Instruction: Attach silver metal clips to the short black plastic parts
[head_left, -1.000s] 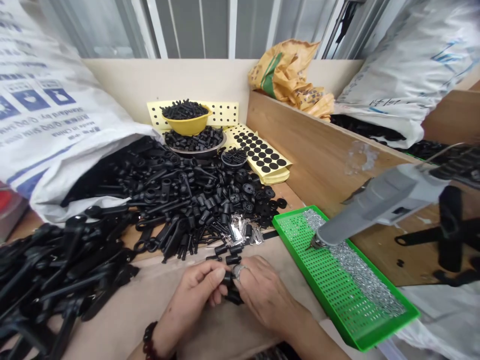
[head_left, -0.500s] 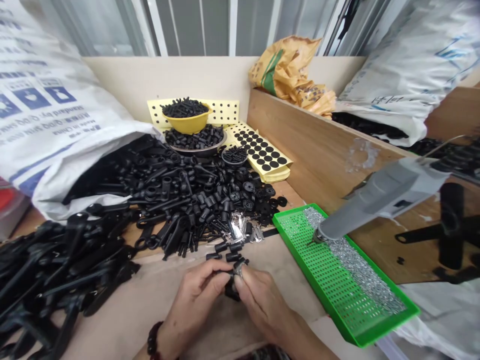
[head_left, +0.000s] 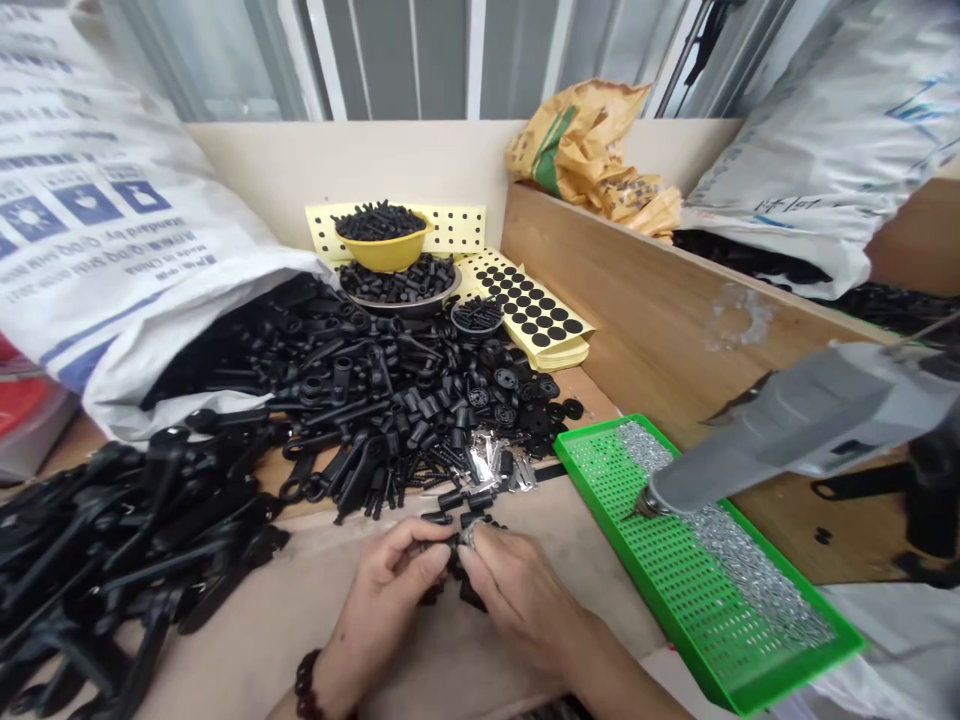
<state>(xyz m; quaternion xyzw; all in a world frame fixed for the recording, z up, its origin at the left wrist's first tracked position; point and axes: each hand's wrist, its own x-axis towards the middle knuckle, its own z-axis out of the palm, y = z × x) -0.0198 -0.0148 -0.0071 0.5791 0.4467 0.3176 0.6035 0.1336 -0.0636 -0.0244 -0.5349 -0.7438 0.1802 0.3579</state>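
My left hand (head_left: 390,590) pinches a small black plastic part (head_left: 452,543) between thumb and index finger. From the other side, my right hand (head_left: 517,590) closes its thumb and fingers on the same part; the fingertips cover most of it, so its exact shape is hidden. Just beyond my fingers lie several short black plastic sleeves (head_left: 451,499) on the brownish work surface (head_left: 330,560). More dark pieces sit under and between my hands, partly covered. Silver metal clips (head_left: 487,462) and black screws (head_left: 421,466) are a little farther back.
A grey electric screwdriver (head_left: 757,445) hangs over a green tray (head_left: 637,578) of small silver screws. Black handle-like parts (head_left: 142,540) heap at left below a white sack (head_left: 187,240). A yellow bowl (head_left: 382,254) and sticker sheets (head_left: 562,355) stand behind. A wooden partition (head_left: 637,270) bounds the right.
The camera view has shifted slightly, so the background sits lower and farther right. The screwdriver hangs a little lower. My hands stay together on the small black part, closer to the loose sleeves.
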